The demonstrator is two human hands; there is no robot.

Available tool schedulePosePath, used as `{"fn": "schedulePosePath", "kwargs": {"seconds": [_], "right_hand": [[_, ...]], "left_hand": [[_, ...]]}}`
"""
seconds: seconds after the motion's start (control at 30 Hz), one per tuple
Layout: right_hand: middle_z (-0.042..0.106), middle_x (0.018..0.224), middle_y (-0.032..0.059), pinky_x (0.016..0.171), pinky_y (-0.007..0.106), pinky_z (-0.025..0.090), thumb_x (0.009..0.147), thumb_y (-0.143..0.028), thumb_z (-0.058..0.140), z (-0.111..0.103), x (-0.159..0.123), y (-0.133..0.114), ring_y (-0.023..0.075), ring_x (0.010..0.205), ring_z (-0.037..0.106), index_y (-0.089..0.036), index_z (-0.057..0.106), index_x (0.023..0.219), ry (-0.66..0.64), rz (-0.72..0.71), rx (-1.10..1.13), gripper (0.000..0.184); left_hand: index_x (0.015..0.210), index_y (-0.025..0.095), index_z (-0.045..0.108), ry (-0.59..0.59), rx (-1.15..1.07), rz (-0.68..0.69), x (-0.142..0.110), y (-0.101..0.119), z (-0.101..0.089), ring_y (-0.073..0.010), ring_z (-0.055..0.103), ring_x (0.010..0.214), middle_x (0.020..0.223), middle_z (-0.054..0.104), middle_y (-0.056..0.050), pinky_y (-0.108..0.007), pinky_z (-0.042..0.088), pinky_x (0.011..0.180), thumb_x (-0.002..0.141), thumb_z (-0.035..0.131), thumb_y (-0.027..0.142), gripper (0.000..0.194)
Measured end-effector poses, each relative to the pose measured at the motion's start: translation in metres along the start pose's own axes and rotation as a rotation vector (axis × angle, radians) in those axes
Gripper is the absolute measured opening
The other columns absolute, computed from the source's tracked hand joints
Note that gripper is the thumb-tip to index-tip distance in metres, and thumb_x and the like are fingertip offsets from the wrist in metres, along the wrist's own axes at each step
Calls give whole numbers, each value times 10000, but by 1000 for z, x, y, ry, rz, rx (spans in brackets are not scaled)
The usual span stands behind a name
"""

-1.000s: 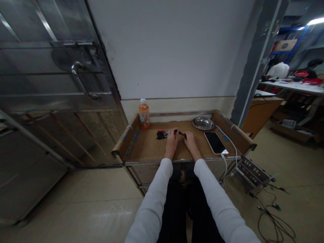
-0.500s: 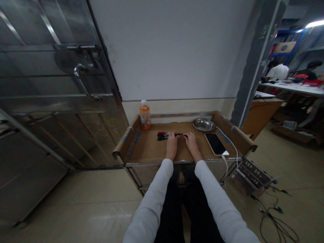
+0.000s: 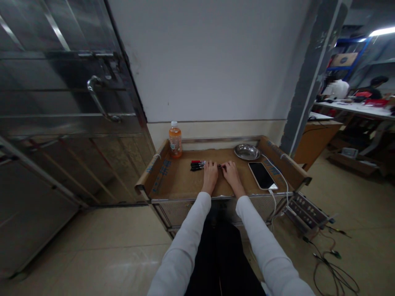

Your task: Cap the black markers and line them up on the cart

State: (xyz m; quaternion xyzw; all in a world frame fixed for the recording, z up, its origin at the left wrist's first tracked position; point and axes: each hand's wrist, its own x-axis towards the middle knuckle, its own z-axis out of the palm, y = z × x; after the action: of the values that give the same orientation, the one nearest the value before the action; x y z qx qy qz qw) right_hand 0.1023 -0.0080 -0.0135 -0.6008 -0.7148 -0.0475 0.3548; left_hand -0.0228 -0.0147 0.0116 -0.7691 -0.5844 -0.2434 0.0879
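Note:
Several pens [image 3: 196, 165], red and black, lie side by side on the brown cardboard lining [image 3: 179, 183] of the cart top. My left hand [image 3: 210, 176] rests over their right part with its fingers bent down around them, which hides that part. Just to the right, my right hand [image 3: 231, 176] has its thumb and fingertips pinched together on a small dark tip. Whether that tip belongs to one of the pens, I cannot tell. The two hands are close but apart.
A bottle of orange drink [image 3: 175, 142] stands at the back left corner. At the right are a shallow metal bowl [image 3: 247, 152] and a phone [image 3: 263, 176] with a white cable [image 3: 285, 181]. A power strip [image 3: 308, 211] is on the floor. People sit at a far table [image 3: 354, 107].
The hands have drawn slightly closer together, and less of the dark thing shows between them. The view has shifted a little. Pens, bottle, bowl and phone keep their places.

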Motion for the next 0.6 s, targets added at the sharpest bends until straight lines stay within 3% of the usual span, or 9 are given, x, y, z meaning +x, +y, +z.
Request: {"fn": "schedulePosePath", "kwargs": {"seconds": [0.23,0.6], "right_hand": [[613,972,97,857,328,375,874,-126,446,0,-1,0,217,933,491,-164,632,959,-17,1,-68,208],[609,960,103,835,317,362,872,-123,436,-6,-3,-6,212,918,491,-155,618,947,30,100,-141,199]], "left_hand": [[1021,164,573,-36,-35,49,0,0,-1,-240,486,1070,1083,568,-107,-387,390,941,908,482,224,157],[1006,150,585,-14,33,-55,0,0,-9,-264,505,1081,1071,608,-117,-381,403,912,941,391,210,213]]}}
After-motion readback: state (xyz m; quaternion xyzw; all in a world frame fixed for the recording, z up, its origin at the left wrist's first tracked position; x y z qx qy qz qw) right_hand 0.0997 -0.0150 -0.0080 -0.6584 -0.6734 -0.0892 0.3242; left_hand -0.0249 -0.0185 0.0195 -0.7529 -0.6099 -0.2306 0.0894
